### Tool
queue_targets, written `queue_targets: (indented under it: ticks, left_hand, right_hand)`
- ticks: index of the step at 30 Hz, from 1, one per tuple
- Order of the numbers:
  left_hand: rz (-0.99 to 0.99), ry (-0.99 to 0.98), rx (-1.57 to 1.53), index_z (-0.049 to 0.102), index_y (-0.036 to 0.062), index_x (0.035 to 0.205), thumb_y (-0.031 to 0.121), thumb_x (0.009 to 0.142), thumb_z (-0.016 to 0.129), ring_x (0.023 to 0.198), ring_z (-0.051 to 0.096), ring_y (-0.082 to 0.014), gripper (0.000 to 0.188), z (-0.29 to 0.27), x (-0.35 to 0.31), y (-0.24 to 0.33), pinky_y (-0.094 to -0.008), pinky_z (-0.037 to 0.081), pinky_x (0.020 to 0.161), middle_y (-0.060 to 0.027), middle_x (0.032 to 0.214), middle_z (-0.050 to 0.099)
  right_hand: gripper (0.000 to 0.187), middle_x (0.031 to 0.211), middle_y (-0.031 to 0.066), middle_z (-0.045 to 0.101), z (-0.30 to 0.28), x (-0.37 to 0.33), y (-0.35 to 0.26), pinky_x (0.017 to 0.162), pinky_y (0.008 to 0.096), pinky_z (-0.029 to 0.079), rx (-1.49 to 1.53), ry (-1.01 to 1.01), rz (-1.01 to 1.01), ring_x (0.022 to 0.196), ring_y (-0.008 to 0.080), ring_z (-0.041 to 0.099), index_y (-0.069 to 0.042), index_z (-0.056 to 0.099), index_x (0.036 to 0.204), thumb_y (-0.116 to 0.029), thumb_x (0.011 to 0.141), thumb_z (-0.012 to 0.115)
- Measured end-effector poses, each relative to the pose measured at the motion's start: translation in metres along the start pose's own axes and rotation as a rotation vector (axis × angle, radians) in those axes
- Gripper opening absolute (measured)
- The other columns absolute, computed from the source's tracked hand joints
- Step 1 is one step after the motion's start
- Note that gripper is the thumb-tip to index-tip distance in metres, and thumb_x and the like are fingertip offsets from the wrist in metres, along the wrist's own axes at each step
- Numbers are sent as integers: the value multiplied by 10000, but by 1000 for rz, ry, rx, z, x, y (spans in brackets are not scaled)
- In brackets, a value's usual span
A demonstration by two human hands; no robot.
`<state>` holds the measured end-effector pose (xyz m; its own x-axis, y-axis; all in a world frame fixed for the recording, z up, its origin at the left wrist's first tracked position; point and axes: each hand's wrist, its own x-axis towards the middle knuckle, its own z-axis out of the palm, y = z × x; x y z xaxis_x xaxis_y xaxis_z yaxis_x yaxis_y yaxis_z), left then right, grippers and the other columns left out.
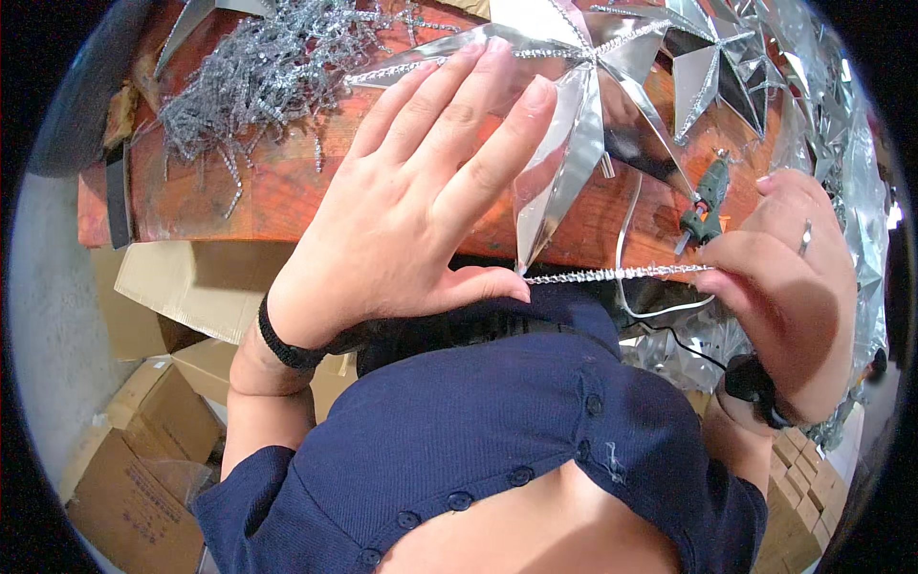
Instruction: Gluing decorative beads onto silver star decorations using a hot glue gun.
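Observation:
A large silver mirrored star lies on the reddish wooden table, sparkling trim along some of its ridges. My left hand rests over the star's left side with fingers stretched and spread, its thumb at the tip of the point facing me. From that tip a thin sparkling trim strip runs taut to the right. Its other end is pinched between the thumb and bent fingers of my right hand, out past the table's front edge. Between the star and my right hand lies a dark green glue gun.
A tangled heap of silver trim strips covers the table's far left. Smaller silver stars and clear plastic wrapping crowd the right. A white cord hangs over the front edge. Cardboard boxes stand below on the left.

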<state>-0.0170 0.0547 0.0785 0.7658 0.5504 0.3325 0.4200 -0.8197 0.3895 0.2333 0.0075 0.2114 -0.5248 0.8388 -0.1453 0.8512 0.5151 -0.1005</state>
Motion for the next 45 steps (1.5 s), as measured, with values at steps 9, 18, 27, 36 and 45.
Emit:
queue_targets:
  ticks: [9,18,27,36,45]
  left_hand:
    - [-86,-140,106,216,-32,1450,757,650,604,1356,297,-392,1189,-22,8,13,-486,174,1123,-218,1477,312]
    - [27,832,234,485,-55,1233,-24,716,778,1070,579,-296,596,-77,-20,-56,-378,485,941,-228,1236,551]
    - [-385,926,-118,651,-58,990,-95,800,666,808,645,-149,194,-38,-14,-15,-245,532,732,-150,953,685]
    - [-100,263,-172,360,-59,1376,335,670,787,1341,335,-383,915,-15,29,17,-472,262,1103,-243,1401,396]
    - [-187,-145,100,143,-63,1459,381,526,839,1420,162,-395,1245,-20,31,26,-496,116,1155,-239,1509,224]
  right_hand:
    - [70,1105,111,582,46,36,30,895,301,361,623,210,62,977,198,528,-22,629,797,-60,742,654]
    - [90,1192,117,573,43,35,35,929,351,327,418,229,10,1077,240,505,-63,650,791,-133,737,672]
    - [93,1201,127,571,56,38,39,889,323,377,610,285,36,1014,226,544,-34,644,799,-117,760,661]
    - [61,1182,143,567,68,52,44,867,309,407,669,342,-13,953,190,555,-13,641,820,-50,773,654]
    - [74,1127,135,572,71,59,45,857,310,408,589,345,-16,946,200,555,-21,645,829,-49,765,667]
